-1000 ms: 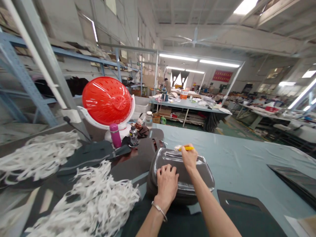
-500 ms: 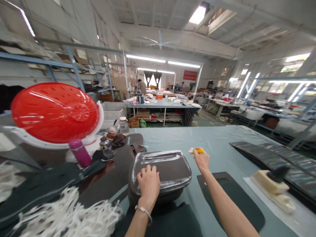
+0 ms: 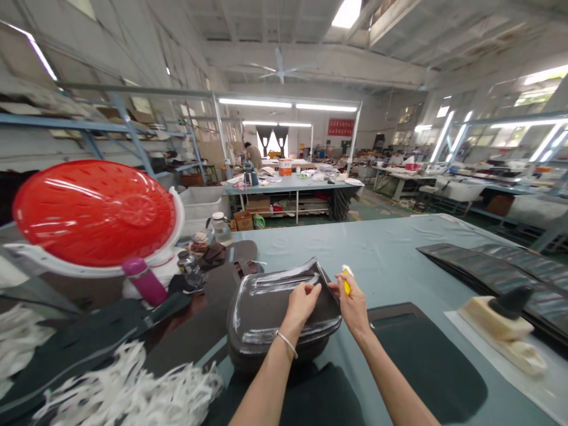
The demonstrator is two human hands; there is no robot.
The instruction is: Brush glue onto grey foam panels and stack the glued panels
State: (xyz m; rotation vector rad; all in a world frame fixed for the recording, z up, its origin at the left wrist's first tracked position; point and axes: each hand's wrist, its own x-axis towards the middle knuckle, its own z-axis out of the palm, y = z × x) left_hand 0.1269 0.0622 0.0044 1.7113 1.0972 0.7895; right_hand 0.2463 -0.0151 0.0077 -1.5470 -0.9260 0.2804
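Counter (image 3: 381,248) in pale blue carries a dark case (image 3: 270,310), centre front, its white-smeared top raised at the right edge. White strips (image 3: 173,390) crowd the left, a flat panel (image 3: 421,361) the right; neither seems to block. Left hand (image 3: 304,305): fingers bunched on the top; pinching, cannot tell. Right hand (image 3: 354,305): fingers gripping a yellow tool (image 3: 346,285). Step looks like working that edge, calling for clean, steady fingers.

Fluorescent tubes (image 3: 255,103) glow above the far table (image 3: 275,189), beneath a pale ceiling (image 3: 275,23).
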